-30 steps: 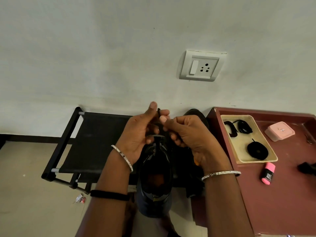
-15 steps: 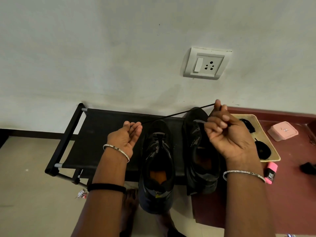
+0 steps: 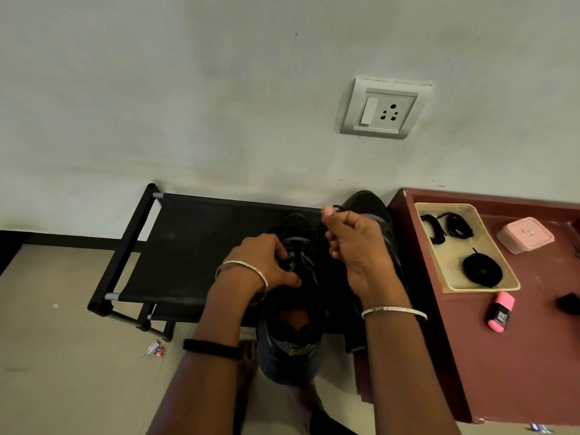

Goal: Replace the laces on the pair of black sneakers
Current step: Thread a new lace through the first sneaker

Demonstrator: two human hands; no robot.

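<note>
Lying on the rack [image 3: 188,246], the sneaker [image 3: 292,350] is pointed toe to the wall, heel to the person, its long axis running away. Its throat is gripped by the left hand [image 3: 263,262]. The lace [image 3: 339,208] is pinched by the right hand [image 3: 354,249] over the second sneaker [image 3: 367,200], likewise pointed.

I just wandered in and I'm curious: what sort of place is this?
Probably a room in a home, perhaps near the entrance: a low black shoe rack holds sneakers, a switch-and-socket plate sits on the plain wall, and a maroon table carries a tray of laces.
</note>
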